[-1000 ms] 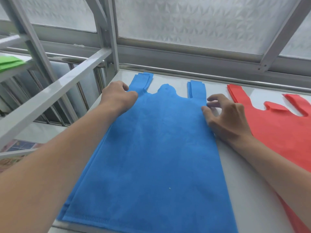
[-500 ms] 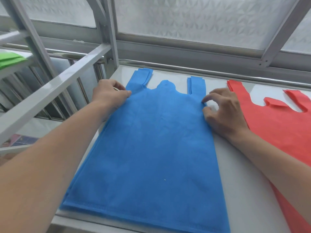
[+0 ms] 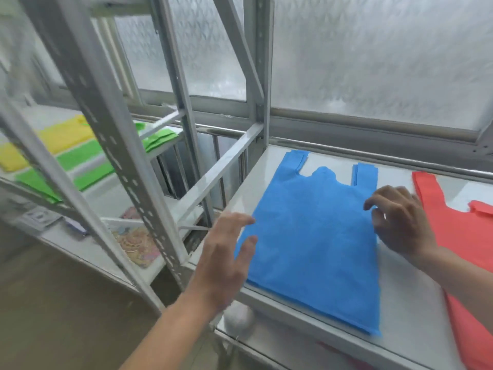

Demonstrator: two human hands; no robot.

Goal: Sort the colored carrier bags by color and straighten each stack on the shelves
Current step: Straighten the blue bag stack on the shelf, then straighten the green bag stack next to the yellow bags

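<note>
**Blue stack flat on the shelf, both hands loose**

The blue carrier bags (image 3: 314,244) lie flat on the white shelf (image 3: 410,311), handles far, red carrier bags (image 3: 464,236) just right. Left hand (image 3: 226,260) spread at the stack's left edge; right hand (image 3: 400,222) loosely curled over its right edge, gripping nothing. Green bags (image 3: 82,158) and yellow bags (image 3: 64,134) sit on the far-left shelf.

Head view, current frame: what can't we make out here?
- Red bags: cut off by the right edge, right forearm over the near part.
- Green bags and yellow bags: motion-blurred, crossed by shelf uprights.
- Left hand: blurred; contact with the blue bags unclear.
- Blue bag count: unreadable.
</note>
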